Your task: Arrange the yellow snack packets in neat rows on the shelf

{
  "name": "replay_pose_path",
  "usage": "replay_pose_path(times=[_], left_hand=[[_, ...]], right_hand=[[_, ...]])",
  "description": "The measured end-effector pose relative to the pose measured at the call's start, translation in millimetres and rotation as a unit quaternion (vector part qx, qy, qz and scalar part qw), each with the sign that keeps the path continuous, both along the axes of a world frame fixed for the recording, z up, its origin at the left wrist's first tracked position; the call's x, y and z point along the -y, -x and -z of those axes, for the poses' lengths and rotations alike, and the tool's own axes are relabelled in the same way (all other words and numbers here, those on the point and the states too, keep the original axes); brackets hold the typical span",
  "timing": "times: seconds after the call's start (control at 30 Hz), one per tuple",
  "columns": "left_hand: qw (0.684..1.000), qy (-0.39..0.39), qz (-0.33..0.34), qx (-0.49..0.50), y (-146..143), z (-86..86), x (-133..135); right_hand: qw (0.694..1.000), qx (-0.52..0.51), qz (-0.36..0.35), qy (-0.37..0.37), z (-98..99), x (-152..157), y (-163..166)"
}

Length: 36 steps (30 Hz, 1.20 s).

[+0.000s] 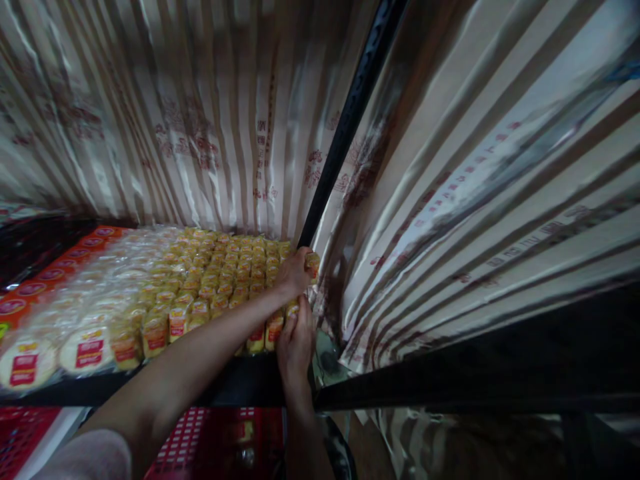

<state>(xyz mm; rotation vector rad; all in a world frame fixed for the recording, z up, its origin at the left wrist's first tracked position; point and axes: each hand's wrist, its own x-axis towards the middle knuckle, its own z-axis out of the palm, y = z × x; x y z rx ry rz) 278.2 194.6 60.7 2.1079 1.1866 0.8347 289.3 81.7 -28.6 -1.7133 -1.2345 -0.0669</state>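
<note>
Small yellow cakes in clear wrappers with red labels (pixel 199 312) stand in tight rows on a dark shelf. My left hand (pixel 294 275) reaches across to the rows' far right end, closed on a wrapped cake (pixel 313 265) beside the black post. Just below it, at the front right corner of the rows, my right hand (pixel 296 340) curls its fingers around another wrapped cake (pixel 291 309), mostly hidden by the hand. My left forearm covers part of the front row.
Flat round white packaged cakes (pixel 89 350) fill the shelf's left, beside an orange printed strip (pixel 50 273). A black upright post (pixel 345 133) rises behind my hands. Pleated printed curtains (pixel 215 120) hang behind and to the right. Red baskets (pixel 180 440) sit below the shelf edge (pixel 245 383).
</note>
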Motion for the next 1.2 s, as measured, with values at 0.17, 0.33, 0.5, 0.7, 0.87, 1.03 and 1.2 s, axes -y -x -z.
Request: replay_pose_path(times=[0.17,0.33,0.5,0.7,0.87,1.03,1.2], left_hand=[[0.994,-0.052,0.035,-0.093,5.0,-4.9,-2.5],[0.960,-0.122,0.067,-0.243,6.2,-7.7,-4.5],[0.948,-0.153,0.052,-0.273,1.3,0.3,-7.7],[0.940,-0.174,0.041,-0.292,-9.0,14.1,-15.2],[0.936,-0.177,0.026,-0.302,-17.6,23.3,-20.0],[0.936,-0.185,0.002,-0.300,-18.6,20.3,-13.2],[0.937,-0.181,-0.017,-0.297,-16.9,18.5,-8.0]], right_hand=[[0.999,0.035,-0.014,-0.003,2.7,-0.5,4.2],[0.999,0.036,-0.010,-0.014,4.5,-1.7,5.2],[0.999,0.033,-0.007,-0.010,6.1,-2.0,4.8],[0.999,0.029,0.004,-0.015,8.9,-3.1,5.1],[1.000,0.009,-0.002,-0.008,4.4,-3.2,6.2],[0.998,-0.065,0.007,-0.007,-7.5,-0.2,10.0],[0.995,-0.101,0.016,-0.015,-11.5,0.3,13.3]])
